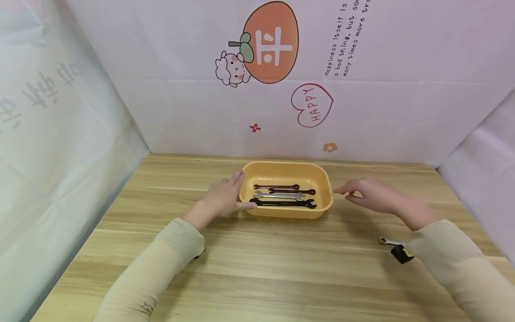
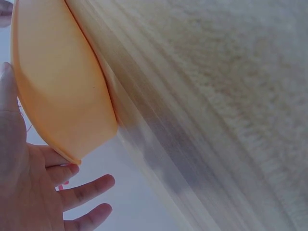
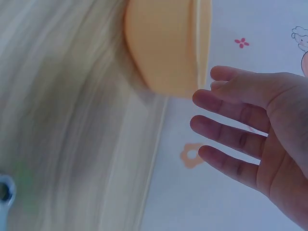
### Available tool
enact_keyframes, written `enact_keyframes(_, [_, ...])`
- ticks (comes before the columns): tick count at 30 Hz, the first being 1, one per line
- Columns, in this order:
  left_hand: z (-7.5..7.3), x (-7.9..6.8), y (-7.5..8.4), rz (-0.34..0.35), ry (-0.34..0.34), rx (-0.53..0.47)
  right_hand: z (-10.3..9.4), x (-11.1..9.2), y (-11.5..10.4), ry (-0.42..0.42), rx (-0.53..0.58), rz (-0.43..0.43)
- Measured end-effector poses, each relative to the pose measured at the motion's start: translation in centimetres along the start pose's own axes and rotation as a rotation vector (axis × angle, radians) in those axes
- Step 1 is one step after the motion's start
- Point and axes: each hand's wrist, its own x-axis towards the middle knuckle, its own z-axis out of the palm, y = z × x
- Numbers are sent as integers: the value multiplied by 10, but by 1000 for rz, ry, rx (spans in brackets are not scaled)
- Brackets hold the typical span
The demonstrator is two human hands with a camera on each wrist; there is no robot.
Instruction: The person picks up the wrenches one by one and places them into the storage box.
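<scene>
A yellow plastic basin [image 1: 289, 213] stands on the wooden table near the back wall. Several wrenches lie side by side in it: a black open-end wrench [image 1: 283, 203] at the front, a silver wrench [image 1: 279, 196] behind it, then a dark purple wrench [image 1: 291, 191] and a reddish wrench [image 1: 277, 186]. My left hand [image 1: 223, 197] rests on the basin's left end, thumb across the front rim and the other fingers spread. At the right end, my right hand [image 1: 372, 193] has its index fingertip right at the rim, holding nothing.
A silver wrench [image 1: 388, 241] and a black object with a yellow patch [image 1: 402, 254] lie near the right sleeve, partly covered by it. A small dark thing [image 1: 200, 253] shows beside the left sleeve. The printed white backdrop [image 1: 193, 112] borders the table's back.
</scene>
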Motion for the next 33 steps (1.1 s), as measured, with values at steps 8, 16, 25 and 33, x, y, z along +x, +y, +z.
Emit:
enact_keyframes(8, [0, 0, 0, 4, 8, 2, 3, -29, 8, -47, 19, 82])
enact_keyframes(16, [1, -1, 0, 3, 0, 8, 12, -55, 18, -45, 47, 99])
enact_keyframes(25, [0, 0, 1, 8, 2, 15, 20, -81, 26, -26, 41, 120])
enact_keyframes(33, [1, 0, 0, 3, 4, 22, 27, -102, 39, 30, 8, 79])
